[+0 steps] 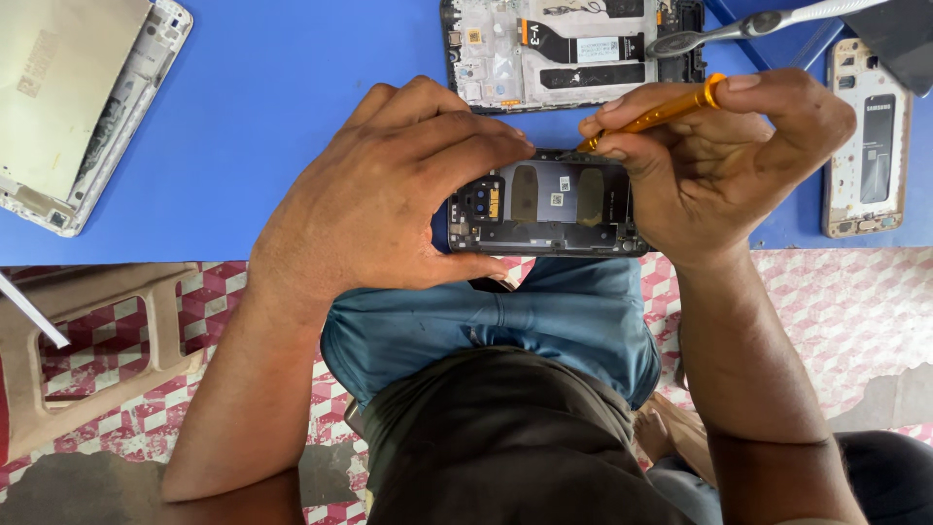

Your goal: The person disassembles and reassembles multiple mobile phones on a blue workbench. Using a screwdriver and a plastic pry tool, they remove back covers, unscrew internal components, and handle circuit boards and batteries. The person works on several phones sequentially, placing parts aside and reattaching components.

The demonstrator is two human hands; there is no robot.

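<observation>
An opened dark phone [549, 206] with its back cover off lies at the near edge of the blue table [282, 87]. My left hand [379, 194] grips the phone's left end, fingers over the top and thumb under the lower edge. My right hand [724, 160] pinches an orange-handled screwdriver [656, 115] and also rests against the phone's right end. The screwdriver's tip touches the phone's upper edge near the middle.
Another opened phone frame [569, 49] lies just beyond, with metal tweezers [753, 24] across its right end. A gold phone back [865, 136] sits at the right, a white phone frame [83, 102] at the far left. A plastic stool [97, 340] stands on the checked floor.
</observation>
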